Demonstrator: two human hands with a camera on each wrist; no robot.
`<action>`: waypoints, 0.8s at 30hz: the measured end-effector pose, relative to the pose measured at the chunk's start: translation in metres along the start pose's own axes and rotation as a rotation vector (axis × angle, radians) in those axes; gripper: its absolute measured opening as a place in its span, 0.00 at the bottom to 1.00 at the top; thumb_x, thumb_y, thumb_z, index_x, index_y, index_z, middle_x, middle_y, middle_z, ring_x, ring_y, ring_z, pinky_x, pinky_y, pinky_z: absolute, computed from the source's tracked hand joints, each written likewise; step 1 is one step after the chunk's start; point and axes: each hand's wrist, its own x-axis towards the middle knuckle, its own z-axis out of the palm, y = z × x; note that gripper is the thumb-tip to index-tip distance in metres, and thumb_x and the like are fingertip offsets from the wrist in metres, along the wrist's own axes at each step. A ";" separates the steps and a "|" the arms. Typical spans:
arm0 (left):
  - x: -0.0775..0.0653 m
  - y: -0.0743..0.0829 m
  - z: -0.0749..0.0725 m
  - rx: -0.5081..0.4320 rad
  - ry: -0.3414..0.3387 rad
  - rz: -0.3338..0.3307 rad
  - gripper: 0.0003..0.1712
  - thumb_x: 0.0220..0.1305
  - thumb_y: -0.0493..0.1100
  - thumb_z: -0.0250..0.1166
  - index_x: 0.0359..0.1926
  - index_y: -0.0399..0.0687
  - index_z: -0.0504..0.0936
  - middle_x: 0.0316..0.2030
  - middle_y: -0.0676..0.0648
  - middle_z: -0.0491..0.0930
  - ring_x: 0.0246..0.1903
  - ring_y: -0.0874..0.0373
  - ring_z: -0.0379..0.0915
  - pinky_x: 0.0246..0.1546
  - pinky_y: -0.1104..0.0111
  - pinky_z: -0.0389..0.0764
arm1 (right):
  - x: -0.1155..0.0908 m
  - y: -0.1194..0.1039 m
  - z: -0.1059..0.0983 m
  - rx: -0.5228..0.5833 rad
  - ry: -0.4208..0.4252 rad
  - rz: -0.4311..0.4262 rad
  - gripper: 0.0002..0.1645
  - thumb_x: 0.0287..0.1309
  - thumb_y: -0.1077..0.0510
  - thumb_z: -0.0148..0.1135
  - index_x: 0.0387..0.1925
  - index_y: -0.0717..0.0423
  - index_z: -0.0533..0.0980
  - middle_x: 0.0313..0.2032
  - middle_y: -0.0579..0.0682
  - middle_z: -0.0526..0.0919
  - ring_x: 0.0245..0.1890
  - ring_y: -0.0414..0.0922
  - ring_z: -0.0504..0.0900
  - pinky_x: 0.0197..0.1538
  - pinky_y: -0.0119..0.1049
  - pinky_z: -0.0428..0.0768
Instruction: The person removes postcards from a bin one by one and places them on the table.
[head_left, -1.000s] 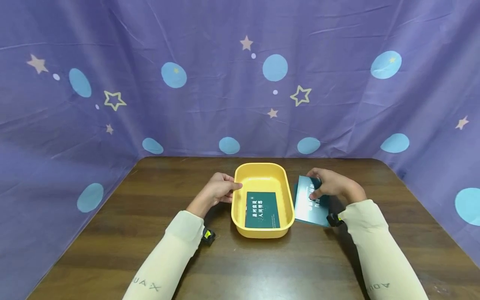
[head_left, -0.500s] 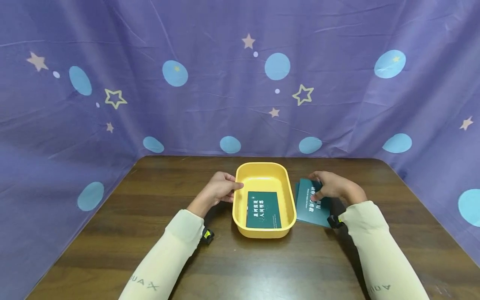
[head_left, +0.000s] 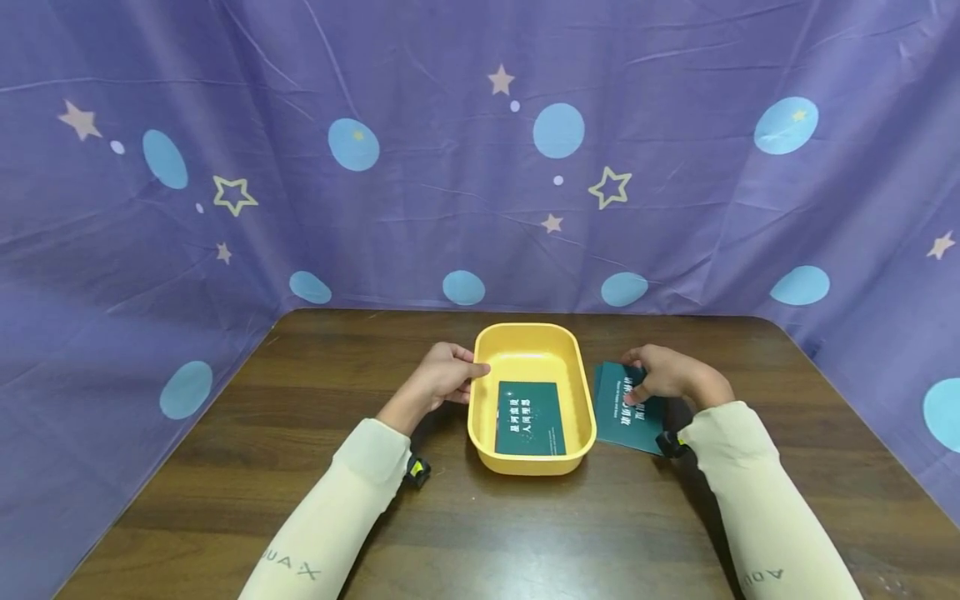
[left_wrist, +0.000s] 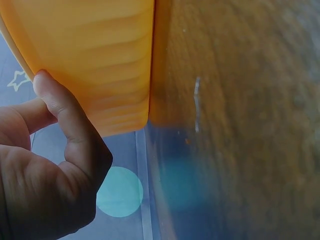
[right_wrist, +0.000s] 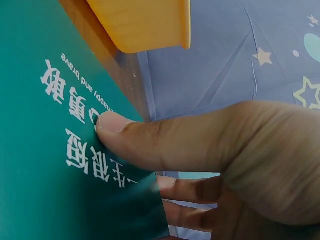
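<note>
A yellow plastic tray [head_left: 525,467] stands on the table, and a dark green card [head_left: 529,419] with white lettering lies flat inside it. My left hand [head_left: 447,375] pinches the tray's left rim, thumb on top; in the left wrist view, the left hand [left_wrist: 60,160] is against the tray's wavy outer wall [left_wrist: 110,75]. Right of the tray, my right hand [head_left: 667,375] pinches another green card [head_left: 626,425] by its far right side. The right wrist view shows the thumb [right_wrist: 150,135] over the card's printed face [right_wrist: 40,165]. Another green edge shows beneath that card.
The brown wooden table [head_left: 480,533] extends in front of the tray and to both sides. Behind it hangs a purple curtain [head_left: 420,225] with stars and blue dots. Each wrist wears a black strap, seen below the left cuff [head_left: 417,471].
The card under my right hand has tipped down: its bright glare is gone and its lettering shows dark-backed. My left hand and the tray hold their place; the view has shifted slightly.
</note>
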 end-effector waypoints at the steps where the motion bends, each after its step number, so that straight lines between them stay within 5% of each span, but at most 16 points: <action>1: 0.000 0.000 0.000 -0.003 0.001 0.000 0.17 0.61 0.37 0.68 0.44 0.34 0.70 0.25 0.41 0.79 0.13 0.61 0.74 0.15 0.70 0.82 | 0.000 0.000 0.000 0.002 0.002 -0.003 0.46 0.45 0.57 0.78 0.62 0.70 0.66 0.53 0.66 0.74 0.51 0.56 0.72 0.60 0.55 0.70; 17: -0.003 0.001 0.001 0.002 0.023 -0.002 0.17 0.61 0.37 0.68 0.44 0.34 0.71 0.27 0.40 0.78 0.14 0.61 0.72 0.16 0.70 0.82 | 0.001 -0.003 0.002 -0.108 0.026 -0.052 0.43 0.44 0.55 0.79 0.60 0.66 0.70 0.48 0.61 0.76 0.52 0.57 0.72 0.57 0.55 0.72; 24: -0.002 0.001 0.001 0.008 0.022 0.001 0.17 0.61 0.37 0.69 0.45 0.34 0.71 0.29 0.37 0.80 0.15 0.61 0.73 0.17 0.69 0.83 | -0.001 -0.011 0.001 -0.163 0.147 -0.095 0.37 0.57 0.49 0.70 0.61 0.65 0.69 0.55 0.65 0.74 0.56 0.63 0.67 0.57 0.61 0.69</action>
